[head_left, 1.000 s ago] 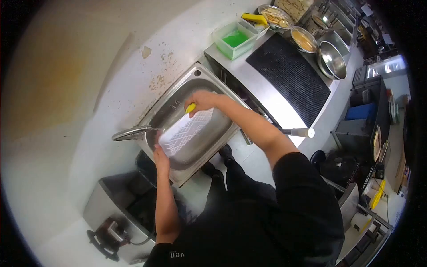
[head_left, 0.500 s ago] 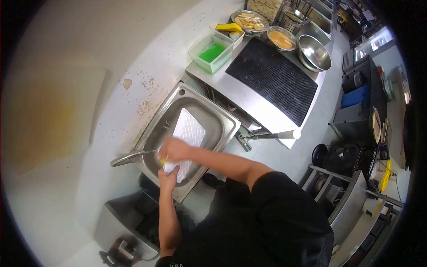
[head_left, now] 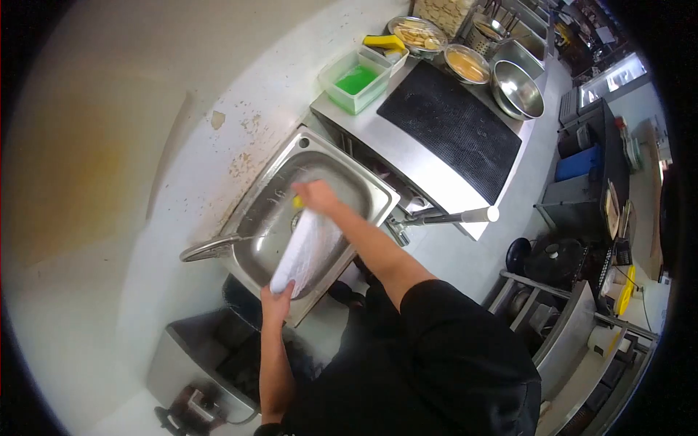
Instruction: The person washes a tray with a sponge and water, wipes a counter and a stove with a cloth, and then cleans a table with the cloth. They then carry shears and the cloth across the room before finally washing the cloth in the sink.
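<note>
Above the sink, a white rectangular tray with a grid pattern is held tilted on edge. My left hand grips its lower end, with the thumb on the near face. At the tray's upper end is my right hand, blurred by motion, closed around a small yellow sponge that shows only in part. Left of the tray, a curved faucet sends a thin stream of water into the basin.
A steel counter beyond the sink carries a black mat, a tub of green liquid, a yellow sponge and steel bowls. A white-ended lever sticks out beside the sink. A grey bin stands at lower left.
The tray has turned onto its edge and come out of the basin's bottom. My right hand has moved up along it with the sponge, away from my left hand.
</note>
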Action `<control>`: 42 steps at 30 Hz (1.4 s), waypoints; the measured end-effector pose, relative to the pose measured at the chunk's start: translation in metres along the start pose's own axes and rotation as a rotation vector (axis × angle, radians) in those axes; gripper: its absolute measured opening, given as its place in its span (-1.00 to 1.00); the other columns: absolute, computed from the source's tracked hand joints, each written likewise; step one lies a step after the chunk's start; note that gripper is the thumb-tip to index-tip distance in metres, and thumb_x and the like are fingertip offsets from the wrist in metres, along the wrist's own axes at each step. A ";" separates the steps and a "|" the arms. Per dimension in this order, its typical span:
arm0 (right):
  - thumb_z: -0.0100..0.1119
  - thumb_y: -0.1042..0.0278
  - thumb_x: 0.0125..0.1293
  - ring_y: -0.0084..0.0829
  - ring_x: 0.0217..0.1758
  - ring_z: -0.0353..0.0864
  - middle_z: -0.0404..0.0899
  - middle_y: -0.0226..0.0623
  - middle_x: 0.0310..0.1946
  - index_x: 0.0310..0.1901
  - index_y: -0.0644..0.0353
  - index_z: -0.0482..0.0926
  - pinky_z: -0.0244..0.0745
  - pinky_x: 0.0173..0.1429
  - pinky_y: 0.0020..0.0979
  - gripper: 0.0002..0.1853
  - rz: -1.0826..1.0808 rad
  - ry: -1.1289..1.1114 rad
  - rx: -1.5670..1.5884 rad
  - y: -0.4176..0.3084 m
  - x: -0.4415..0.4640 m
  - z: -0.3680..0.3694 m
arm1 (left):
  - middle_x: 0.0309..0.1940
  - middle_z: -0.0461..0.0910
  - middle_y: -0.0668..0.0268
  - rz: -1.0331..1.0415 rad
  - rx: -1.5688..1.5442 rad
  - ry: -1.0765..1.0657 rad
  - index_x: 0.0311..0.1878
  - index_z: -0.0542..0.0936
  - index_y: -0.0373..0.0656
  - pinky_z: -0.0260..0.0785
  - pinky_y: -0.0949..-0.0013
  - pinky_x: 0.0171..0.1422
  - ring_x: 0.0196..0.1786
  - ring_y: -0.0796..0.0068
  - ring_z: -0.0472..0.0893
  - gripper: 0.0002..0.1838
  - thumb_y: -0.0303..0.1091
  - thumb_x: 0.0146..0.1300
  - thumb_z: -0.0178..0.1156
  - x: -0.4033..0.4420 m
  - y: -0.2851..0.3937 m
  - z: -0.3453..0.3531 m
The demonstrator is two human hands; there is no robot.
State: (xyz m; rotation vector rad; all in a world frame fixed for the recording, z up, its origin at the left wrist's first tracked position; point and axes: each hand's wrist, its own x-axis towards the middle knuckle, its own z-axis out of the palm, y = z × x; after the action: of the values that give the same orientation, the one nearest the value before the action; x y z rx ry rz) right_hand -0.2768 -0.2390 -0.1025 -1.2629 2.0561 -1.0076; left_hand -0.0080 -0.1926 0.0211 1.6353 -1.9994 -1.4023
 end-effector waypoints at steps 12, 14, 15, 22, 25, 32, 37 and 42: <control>0.00 0.02 0.33 -0.17 -0.58 0.58 0.56 -0.14 -0.66 -0.54 0.06 0.59 0.44 -0.50 -0.16 -0.61 -0.747 0.332 -0.157 -0.176 -0.041 -0.027 | -0.05 0.62 0.10 0.178 0.060 -0.287 0.04 0.54 -0.31 0.32 0.26 0.17 0.02 0.26 0.56 -0.52 -0.20 0.13 0.33 0.050 0.020 -0.015; 0.02 0.04 0.31 -0.14 -0.58 0.57 0.55 -0.12 -0.65 -0.52 0.09 0.59 0.43 -0.49 -0.15 -0.63 -0.744 0.370 -0.147 -0.199 -0.063 -0.020 | -0.07 0.63 0.07 0.418 -0.144 -0.037 0.01 0.56 -0.33 0.33 0.23 0.15 0.01 0.24 0.57 -0.56 -0.22 0.15 0.30 0.059 0.036 0.003; 0.03 0.07 0.30 -0.11 -0.57 0.57 0.54 -0.10 -0.65 -0.50 0.11 0.59 0.43 -0.48 -0.13 -0.65 -0.733 0.398 -0.130 -0.206 -0.069 -0.023 | -0.13 0.65 0.07 0.517 -0.076 0.154 -0.06 0.58 -0.34 0.36 0.24 0.11 -0.05 0.25 0.60 -0.62 -0.26 0.15 0.30 0.056 0.052 0.004; -0.15 -0.05 0.40 0.08 -0.41 0.57 0.54 0.12 -0.54 -0.31 0.21 0.63 0.48 -0.25 -0.05 -0.51 -0.063 0.154 0.183 -0.123 -0.029 -0.094 | -0.31 0.69 0.13 0.421 -0.109 0.067 -0.20 0.65 -0.39 0.44 0.34 -0.09 -0.27 0.34 0.66 -0.71 -0.30 0.15 0.31 0.000 0.077 -0.033; -0.16 -0.06 0.41 0.09 -0.41 0.57 0.54 0.13 -0.54 -0.33 0.21 0.66 0.48 -0.23 -0.06 -0.48 -0.031 0.195 0.244 -0.108 -0.029 -0.087 | -0.26 0.69 0.11 0.309 -0.059 -0.137 -0.13 0.62 -0.40 0.42 0.32 -0.03 -0.18 0.36 0.65 -0.65 -0.28 0.15 0.31 0.008 0.042 -0.042; 0.05 0.08 0.27 -0.14 -0.58 0.58 0.54 -0.22 -0.66 -0.23 -0.07 0.69 0.44 -0.48 -0.10 -0.76 -0.644 0.299 -0.151 -0.180 -0.072 0.006 | -0.13 0.63 0.12 0.383 0.207 -0.117 -0.02 0.58 -0.32 0.37 0.27 0.05 0.01 0.36 0.57 -0.60 -0.27 0.14 0.31 0.023 0.039 -0.040; -0.15 -0.11 0.37 0.09 -0.40 0.57 0.58 0.02 -0.51 -0.35 0.07 0.68 0.48 -0.21 -0.01 -0.51 -0.259 -0.011 0.149 -0.187 -0.072 -0.031 | -0.29 0.69 0.12 0.273 0.134 -0.061 -0.16 0.63 -0.35 0.44 0.30 -0.06 -0.24 0.31 0.67 -0.69 -0.30 0.12 0.32 -0.007 0.056 -0.059; -0.14 -0.30 0.32 0.02 -0.34 0.61 0.58 0.06 -0.50 -0.32 0.27 0.64 0.46 -0.20 -0.10 -0.33 0.097 0.027 0.228 -0.060 -0.013 -0.055 | -0.28 0.68 0.15 0.211 -0.073 0.062 -0.17 0.63 -0.41 0.44 0.32 -0.05 -0.23 0.37 0.65 -0.70 -0.39 0.07 0.35 -0.033 0.047 -0.088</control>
State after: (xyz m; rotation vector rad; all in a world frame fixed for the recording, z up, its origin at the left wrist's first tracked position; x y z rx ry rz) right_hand -0.2816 -0.2270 -0.0208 -1.0289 1.9385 -1.1809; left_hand 0.0317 -0.2146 0.1156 1.3749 -1.9942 -1.3157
